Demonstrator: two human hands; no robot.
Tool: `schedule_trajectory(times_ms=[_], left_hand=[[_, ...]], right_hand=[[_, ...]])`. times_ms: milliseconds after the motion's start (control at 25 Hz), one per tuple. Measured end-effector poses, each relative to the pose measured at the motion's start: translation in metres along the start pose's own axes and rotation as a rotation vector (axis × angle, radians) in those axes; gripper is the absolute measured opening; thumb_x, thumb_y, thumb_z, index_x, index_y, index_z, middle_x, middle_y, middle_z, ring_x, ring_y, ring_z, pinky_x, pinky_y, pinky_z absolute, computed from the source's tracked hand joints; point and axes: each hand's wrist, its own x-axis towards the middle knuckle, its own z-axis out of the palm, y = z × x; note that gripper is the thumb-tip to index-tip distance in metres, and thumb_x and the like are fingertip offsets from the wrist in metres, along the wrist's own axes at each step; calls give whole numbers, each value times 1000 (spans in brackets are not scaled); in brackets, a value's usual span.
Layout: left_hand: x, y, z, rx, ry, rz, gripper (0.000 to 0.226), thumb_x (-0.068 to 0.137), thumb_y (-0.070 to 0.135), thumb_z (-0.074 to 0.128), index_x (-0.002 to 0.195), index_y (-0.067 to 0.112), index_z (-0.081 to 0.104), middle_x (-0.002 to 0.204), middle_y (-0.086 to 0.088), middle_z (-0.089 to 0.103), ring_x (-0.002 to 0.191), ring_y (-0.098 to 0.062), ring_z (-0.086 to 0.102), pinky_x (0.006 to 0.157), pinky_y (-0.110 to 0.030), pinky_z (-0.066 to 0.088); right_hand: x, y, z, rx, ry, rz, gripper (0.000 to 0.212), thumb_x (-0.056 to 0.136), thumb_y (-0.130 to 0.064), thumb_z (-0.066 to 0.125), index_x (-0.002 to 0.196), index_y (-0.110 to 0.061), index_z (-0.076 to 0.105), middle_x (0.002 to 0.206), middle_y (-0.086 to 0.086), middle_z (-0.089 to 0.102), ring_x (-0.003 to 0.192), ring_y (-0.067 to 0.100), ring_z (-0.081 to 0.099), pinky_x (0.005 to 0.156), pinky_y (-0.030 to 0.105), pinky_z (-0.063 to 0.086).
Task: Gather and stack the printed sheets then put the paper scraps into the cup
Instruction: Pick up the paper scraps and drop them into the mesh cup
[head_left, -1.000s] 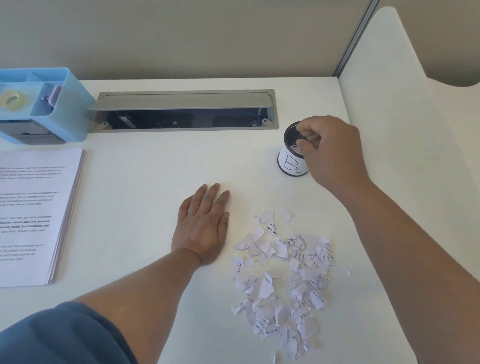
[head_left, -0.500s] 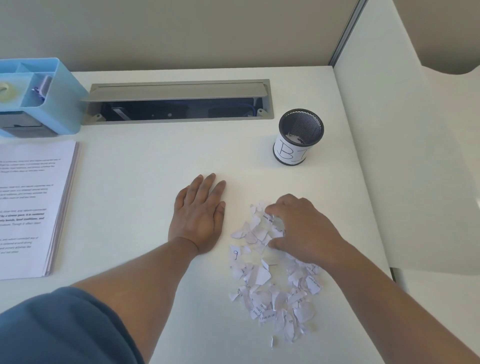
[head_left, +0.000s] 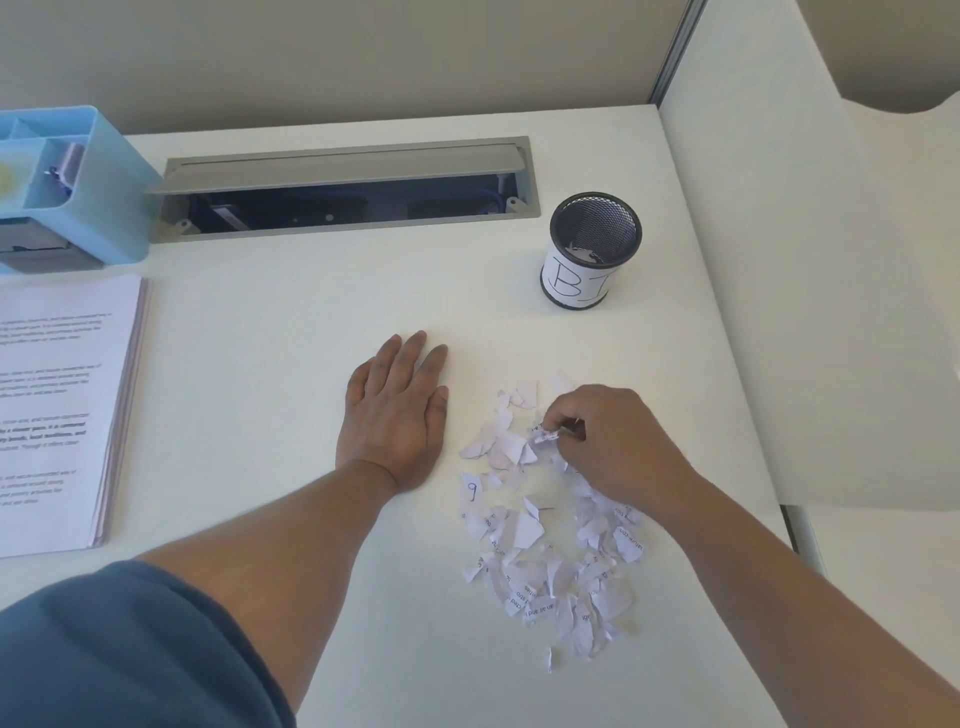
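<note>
A second ago the right hand (head_left: 618, 447) was up at the cup (head_left: 592, 254), fingers bunched over its rim. Half a second ago it had come back to the scraps (head_left: 545, 545) and lay spread, palm down, on the far end of the pile. Now it is raised a little off the pile, fingers curled, pinching a few crumpled scraps at its fingertips (head_left: 558, 428). The far end of the pile, just left of this hand, looks thinner, with bare table (head_left: 311, 312) showing under the wrist.
</note>
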Motion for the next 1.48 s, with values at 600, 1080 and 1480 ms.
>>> schedule_trajectory(times_ms=[600, 1080, 1480], left_hand=[[1, -3, 3, -5, 21, 13, 59, 104, 44, 14, 160, 30, 29, 171, 5, 18, 158, -21, 8, 125, -38, 3], [0, -3, 3, 9, 17, 14, 59, 105, 44, 14, 160, 31, 28, 171, 5, 17, 158, -21, 7, 124, -35, 0], [0, -3, 4, 4, 28, 12, 58, 105, 44, 16, 160, 30, 31, 171, 4, 20, 158, -21, 10, 124, -38, 5]], right_hand=[[95, -28, -123, 51, 519, -54, 19, 87, -4, 63, 89, -19, 76, 79, -2, 68, 73, 20, 62, 59, 19, 43], [98, -20, -95, -112, 608, -224, 28, 91, -2, 56, 111, -10, 74, 108, 10, 72, 98, 33, 66, 85, 45, 54], [50, 41, -30, -83, 821, -378, 26, 88, 5, 64, 111, -3, 74, 120, 12, 68, 115, 32, 58, 108, 18, 34]])
